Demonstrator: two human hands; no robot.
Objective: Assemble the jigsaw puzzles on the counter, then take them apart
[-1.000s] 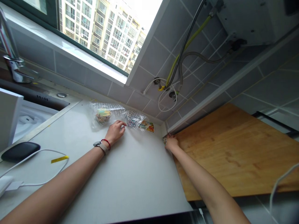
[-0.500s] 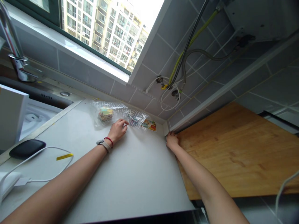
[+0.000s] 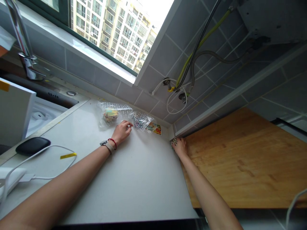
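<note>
My left hand (image 3: 122, 131) rests on the white counter (image 3: 141, 179), its fingers loosely bent and a little apart, with nothing visible in them. Just beyond it are two clear plastic bags, one with a pale, colourful stack (image 3: 110, 115), the other (image 3: 141, 120) with small multicoloured pieces. A colourful printed card (image 3: 154, 128) lies beside the second bag. In the counter's back corner, my right hand (image 3: 180, 147) has its fingers round a bundle of small, dark-and-light pieces (image 3: 174, 142); its fingertips are partly hidden.
A wooden board (image 3: 240, 159) borders the counter on the right. At left are a sink with a chrome faucet (image 3: 31, 64), a black oval case (image 3: 33, 146), a white cable and a yellow tag (image 3: 68, 156). Hoses and cables (image 3: 192, 60) hang on the tiled wall.
My right hand has shifted slightly right, and more of the patterned bundle shows beside its fingers. My left hand has hardly moved. The head view has turned slightly.
</note>
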